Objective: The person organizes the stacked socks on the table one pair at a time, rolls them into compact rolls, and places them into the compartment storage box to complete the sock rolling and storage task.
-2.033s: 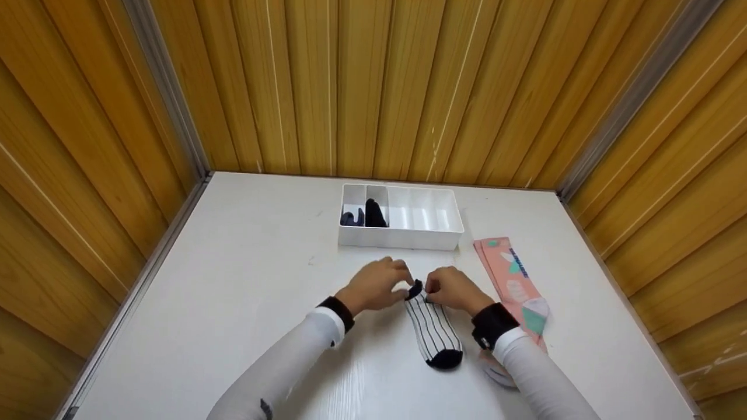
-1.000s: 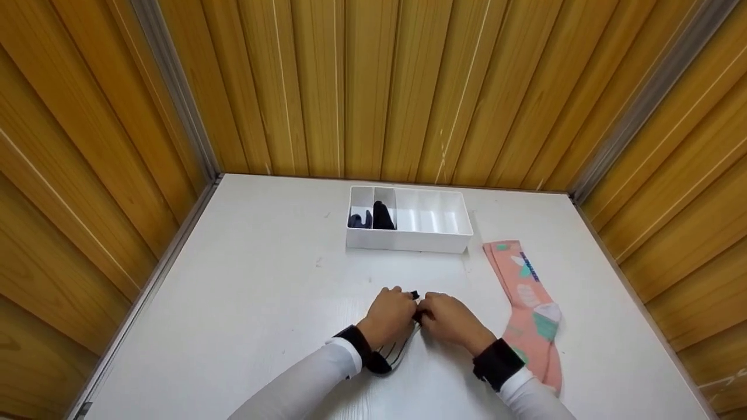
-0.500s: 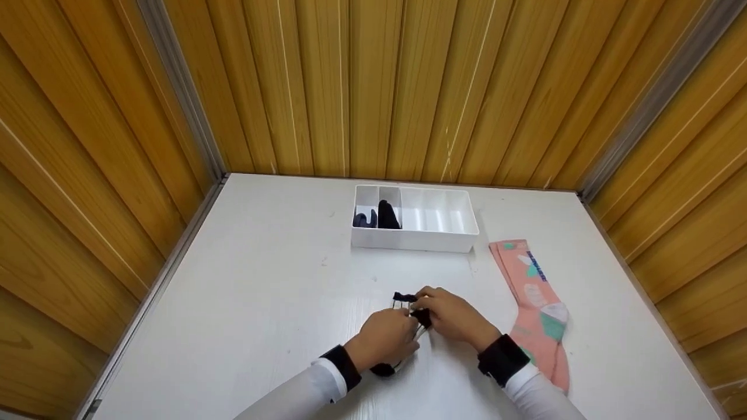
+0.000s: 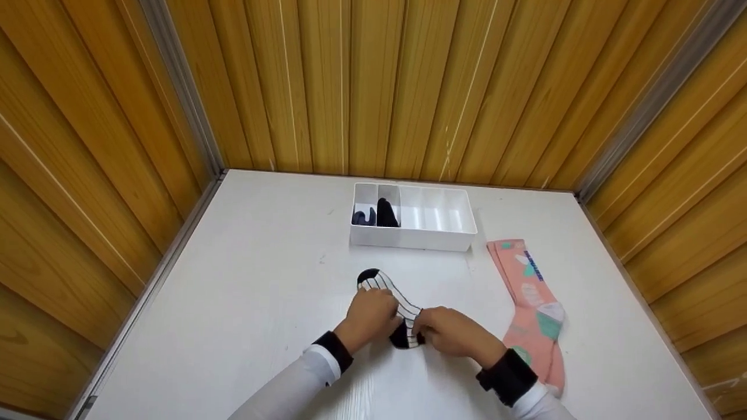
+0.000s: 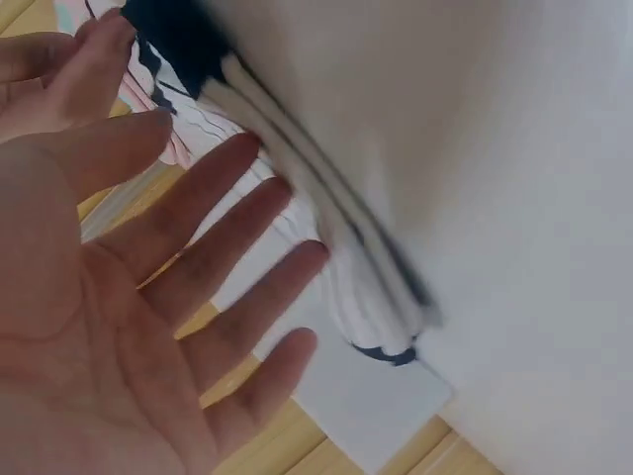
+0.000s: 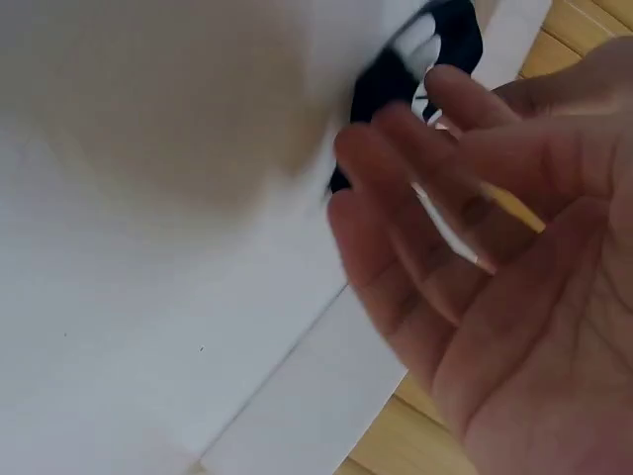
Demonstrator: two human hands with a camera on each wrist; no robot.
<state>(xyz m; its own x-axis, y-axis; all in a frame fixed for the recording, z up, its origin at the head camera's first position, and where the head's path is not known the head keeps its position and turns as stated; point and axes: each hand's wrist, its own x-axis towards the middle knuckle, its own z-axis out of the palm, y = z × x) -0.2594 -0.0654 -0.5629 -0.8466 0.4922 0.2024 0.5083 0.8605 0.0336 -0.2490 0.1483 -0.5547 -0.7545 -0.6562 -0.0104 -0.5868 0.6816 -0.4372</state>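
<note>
Both left hand [image 4: 367,318] and right hand [image 4: 458,333] touch a white, black-striped fabric sock [image 4: 404,298] over the white table [image 4: 262,262] in the head view, the right pinching its near end. The left-wrist view shows straight, spread fingers along the sock; the right-wrist view, curled fingers at black fabric.

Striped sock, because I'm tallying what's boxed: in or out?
Out: the right hand holds the striped sock in front of the white box.
</note>
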